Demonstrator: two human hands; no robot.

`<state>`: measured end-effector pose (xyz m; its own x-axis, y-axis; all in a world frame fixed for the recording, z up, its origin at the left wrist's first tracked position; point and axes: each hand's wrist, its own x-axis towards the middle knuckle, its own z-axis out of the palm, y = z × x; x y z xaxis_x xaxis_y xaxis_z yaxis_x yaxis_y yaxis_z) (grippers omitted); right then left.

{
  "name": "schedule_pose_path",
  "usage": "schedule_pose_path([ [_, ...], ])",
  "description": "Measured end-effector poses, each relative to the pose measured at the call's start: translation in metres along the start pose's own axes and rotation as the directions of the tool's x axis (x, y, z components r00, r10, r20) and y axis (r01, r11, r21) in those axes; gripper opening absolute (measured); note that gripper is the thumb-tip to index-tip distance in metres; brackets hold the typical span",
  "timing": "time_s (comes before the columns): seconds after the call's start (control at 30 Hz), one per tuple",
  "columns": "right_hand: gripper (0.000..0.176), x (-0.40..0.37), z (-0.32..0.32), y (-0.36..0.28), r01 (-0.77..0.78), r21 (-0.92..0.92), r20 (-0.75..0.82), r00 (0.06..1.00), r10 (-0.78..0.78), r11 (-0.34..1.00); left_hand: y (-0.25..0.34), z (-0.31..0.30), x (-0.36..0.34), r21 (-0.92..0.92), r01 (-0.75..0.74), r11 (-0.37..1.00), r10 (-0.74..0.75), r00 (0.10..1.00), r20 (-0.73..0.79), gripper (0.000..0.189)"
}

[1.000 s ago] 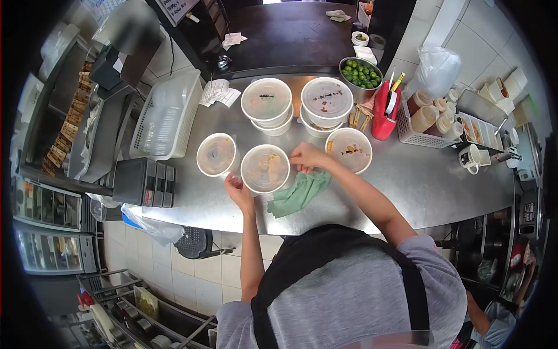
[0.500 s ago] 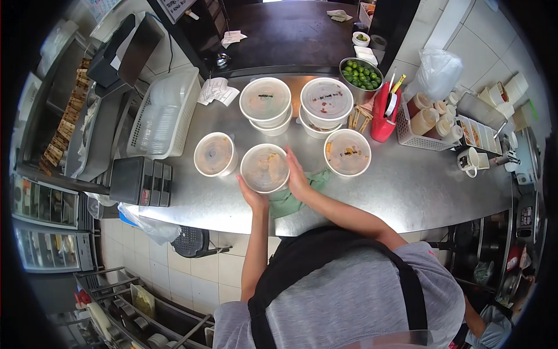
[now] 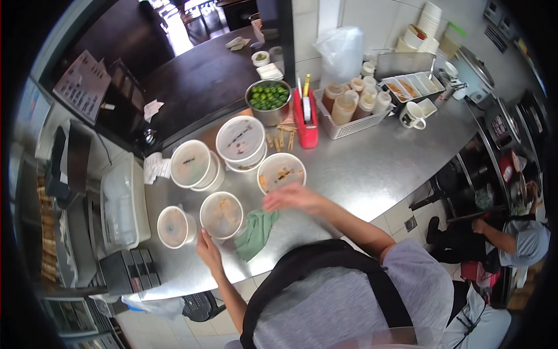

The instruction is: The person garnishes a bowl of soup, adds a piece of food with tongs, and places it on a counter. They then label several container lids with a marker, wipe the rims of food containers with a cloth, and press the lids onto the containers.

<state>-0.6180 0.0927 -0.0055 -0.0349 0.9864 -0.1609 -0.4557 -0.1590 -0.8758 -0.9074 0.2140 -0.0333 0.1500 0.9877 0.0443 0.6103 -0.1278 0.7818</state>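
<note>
My left hand (image 3: 208, 252) rests against the near left side of a lidded white takeout tub (image 3: 221, 215), fingers straight. My right hand (image 3: 292, 198), a little blurred, hovers with fingers outstretched at the near edge of another lidded tub (image 3: 282, 173), holding nothing. A smaller lidded tub (image 3: 176, 227) stands to the left. Behind are two stacks of lidded tubs, the left stack (image 3: 190, 164) and the right stack (image 3: 240, 138), with dark writing on their lids. A crumpled green cloth (image 3: 256, 234) lies between my hands on the steel counter (image 3: 354, 174).
A metal pot of green limes (image 3: 268, 97), clothespins (image 3: 281, 139) and a red holder with pens (image 3: 306, 119) stand behind. At right are a basket of sauce bottles (image 3: 352, 110) and a mug (image 3: 412, 116). Other people (image 3: 511, 244) are at far right.
My view has turned to the right. My right hand has left the middle tub and moved to the right tub; my left hand stays by the middle tub.
</note>
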Motion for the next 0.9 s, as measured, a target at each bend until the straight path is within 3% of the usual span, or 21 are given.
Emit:
schedule_pose_path([
  [0.03,0.029,-0.013,-0.015,-0.027,0.039,-0.082,-0.132,0.99,-0.049,0.996,0.009,-0.005,0.001,0.072,-0.087,0.994,0.09,0.995,-0.04,0.039],
  [0.07,0.024,-0.013,-0.044,-0.032,0.194,-0.251,-0.282,0.922,-0.264,0.948,0.014,-0.009,0.003,0.149,-0.165,0.975,0.177,0.981,-0.077,0.035],
  [0.1,0.019,-0.009,-0.073,-0.031,0.304,-0.431,-0.382,0.792,-0.477,0.85,0.02,-0.014,0.003,0.228,-0.236,0.945,0.266,0.958,-0.109,0.031],
  [0.17,0.014,-0.002,-0.107,-0.044,0.132,-0.693,-0.57,0.501,-0.651,0.709,0.056,-0.009,0.007,-0.014,-0.274,0.962,0.273,0.961,-0.054,0.028],
  [0.27,0.02,0.028,-0.151,-0.045,0.063,-0.668,-0.658,0.417,-0.627,0.742,0.113,0.025,0.014,-0.296,-0.332,0.896,0.38,0.917,0.123,0.027],
  [0.33,0.026,0.048,-0.172,-0.048,0.01,-0.722,-0.622,0.427,-0.656,0.692,0.142,0.06,0.019,-0.543,-0.268,0.796,0.481,0.824,0.3,0.026],
  [0.4,0.03,0.059,-0.177,-0.055,0.032,-0.704,-0.637,0.412,-0.651,0.709,0.17,0.097,0.026,-0.606,-0.219,0.764,0.544,0.725,0.423,0.027],
  [0.5,0.036,0.062,-0.168,-0.069,0.182,-0.515,-0.745,0.387,-0.543,0.837,0.203,0.155,0.035,-0.611,-0.034,0.791,0.491,0.632,0.6,0.032],
  [0.53,0.034,0.058,-0.163,-0.069,0.248,-0.49,-0.735,0.397,-0.549,0.836,0.209,0.175,0.039,-0.598,-0.006,0.801,0.473,0.619,0.627,0.036],
  [0.6,0.032,0.045,-0.15,-0.062,0.372,-0.43,-0.712,0.42,-0.562,0.823,0.22,0.207,0.045,-0.557,0.2,0.806,0.337,0.618,0.71,0.041],
  [0.73,0.023,-0.015,-0.098,-0.059,0.413,-0.476,-0.559,0.539,-0.63,0.776,0.224,0.254,0.062,-0.482,0.578,0.658,0.192,0.49,0.85,0.042],
  [0.87,0.013,-0.085,-0.038,-0.044,0.443,-0.393,-0.435,0.683,-0.587,0.806,0.226,0.28,0.07,-0.444,0.674,0.591,0.12,0.471,0.874,0.042],
  [0.9,0.01,-0.1,-0.027,-0.04,0.425,-0.387,-0.421,0.708,-0.567,0.818,0.22,0.286,0.073,-0.459,0.679,0.573,0.174,0.447,0.878,0.047],
])
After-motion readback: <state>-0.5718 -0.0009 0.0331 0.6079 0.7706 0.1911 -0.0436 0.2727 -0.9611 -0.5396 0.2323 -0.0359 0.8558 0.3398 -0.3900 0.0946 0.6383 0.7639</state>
